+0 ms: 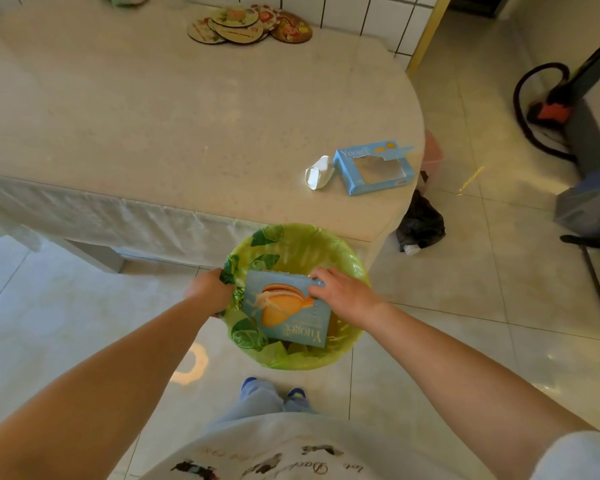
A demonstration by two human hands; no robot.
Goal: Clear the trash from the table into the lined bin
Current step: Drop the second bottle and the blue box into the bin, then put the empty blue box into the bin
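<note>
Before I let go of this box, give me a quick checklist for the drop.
1. Box over the bin mouth: ok.
2. Liner folded over the rim all round: ok where visible; near rim partly hidden.
3. Left hand steadying the rim: ok.
4. Right hand grip on the box's far edge: ok.
5. Room inside the bin: cannot tell.
6. Table cleared: not ok; torn box and white wrapper remain.

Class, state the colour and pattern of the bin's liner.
The liner is yellow-green with dark green leaf prints, seen in the head view.
</note>
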